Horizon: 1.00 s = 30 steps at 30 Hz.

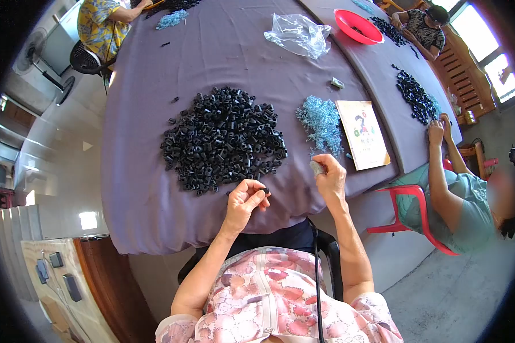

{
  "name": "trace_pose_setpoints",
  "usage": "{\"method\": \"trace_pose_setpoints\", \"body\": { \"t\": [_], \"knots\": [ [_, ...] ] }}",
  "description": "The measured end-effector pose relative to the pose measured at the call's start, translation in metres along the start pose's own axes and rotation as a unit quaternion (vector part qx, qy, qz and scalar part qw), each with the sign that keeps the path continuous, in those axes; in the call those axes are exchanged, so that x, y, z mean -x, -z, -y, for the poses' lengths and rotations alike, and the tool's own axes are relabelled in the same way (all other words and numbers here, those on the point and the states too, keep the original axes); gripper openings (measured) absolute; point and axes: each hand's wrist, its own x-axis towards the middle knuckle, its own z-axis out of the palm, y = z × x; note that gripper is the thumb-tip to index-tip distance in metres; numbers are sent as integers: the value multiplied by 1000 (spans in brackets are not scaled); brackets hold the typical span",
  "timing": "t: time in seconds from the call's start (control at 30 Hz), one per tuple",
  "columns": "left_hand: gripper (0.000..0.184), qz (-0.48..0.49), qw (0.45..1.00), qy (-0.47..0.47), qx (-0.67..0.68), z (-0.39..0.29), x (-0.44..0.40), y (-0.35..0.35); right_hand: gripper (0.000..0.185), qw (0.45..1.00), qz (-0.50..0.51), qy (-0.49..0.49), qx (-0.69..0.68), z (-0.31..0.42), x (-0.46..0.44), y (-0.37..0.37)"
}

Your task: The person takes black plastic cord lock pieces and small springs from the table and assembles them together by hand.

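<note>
My left hand (245,207) pinches a small black plastic piece (264,190) between thumb and fingers, just in front of a big heap of similar black pieces (223,140). My right hand (332,182) is closed on a small grey-white object (316,167) whose kind I cannot make out. It hovers at the near end of a pile of small, clear light-blue pieces (319,121). The two hands are apart, both over the near part of the table.
A booklet (363,135) lies right of the blue pile, with a small grey object (337,83) behind it. Farther back are a plastic bag (298,35) and a red basin (359,27). Other people sit around the purple-grey cloth (137,171), one on a red chair (416,211).
</note>
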Motion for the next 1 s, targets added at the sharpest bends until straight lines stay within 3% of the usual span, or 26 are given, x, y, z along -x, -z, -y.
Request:
{"method": "trace_pose_setpoints", "body": {
  "t": [0.3, 0.5, 0.67, 0.77, 1.0],
  "knots": [
    [16, -10, 1000, -10, -9, 0, 4, 0, 12, 983, 32, -12, 182, -5, -12, -9],
    [17, -10, 1000, -2, -15, -1, 5, -1, 16, 977, 64, 44, 200, -2, -8, -9],
    [17, -13, 1000, -8, -23, 0, 5, 1, 14, 990, 91, 92, 48, 21, 5, -4],
    [16, -16, 1000, -5, -22, 2, 4, -1, 18, 977, 175, 14, -116, 39, 26, -13],
    [12, -9, 999, -24, -34, 1, 4, 0, 31, 955, 237, 26, -175, 69, 42, -23]
  ]
}}
